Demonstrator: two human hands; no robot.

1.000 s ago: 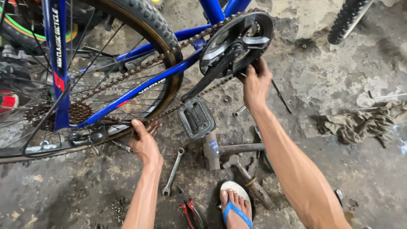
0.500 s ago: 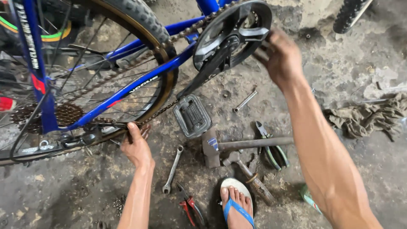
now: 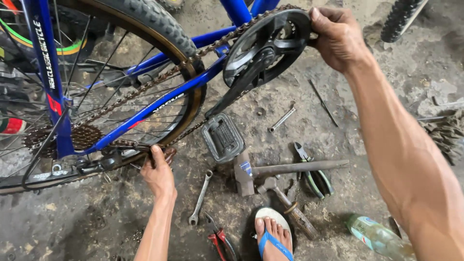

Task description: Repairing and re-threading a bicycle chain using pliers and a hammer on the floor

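Observation:
A blue bicycle frame (image 3: 159,94) lies low over the concrete floor with its rear wheel (image 3: 145,19) at the left. My left hand (image 3: 157,171) grips the rusty chain (image 3: 140,89) near the rear derailleur, under the wheel's lower edge. My right hand (image 3: 338,36) holds the rim of the black chainring (image 3: 266,46) at the top. From it the crank arm slopes down to a grey pedal (image 3: 223,137). The rusty rear cogs (image 3: 82,137) sit left of my left hand.
Tools lie on the floor under the pedal: two wrenches (image 3: 199,198) (image 3: 282,118), a hammer (image 3: 280,170), green-handled pliers (image 3: 314,174), red-handled pliers (image 3: 220,239). My foot in a blue sandal (image 3: 273,237) is at the bottom. A plastic bottle (image 3: 379,237) and a rag (image 3: 447,133) lie right.
My right hand has risen from the lower side of the chainring to its top rim. The view has shifted closer and left. My left hand stays on the chain.

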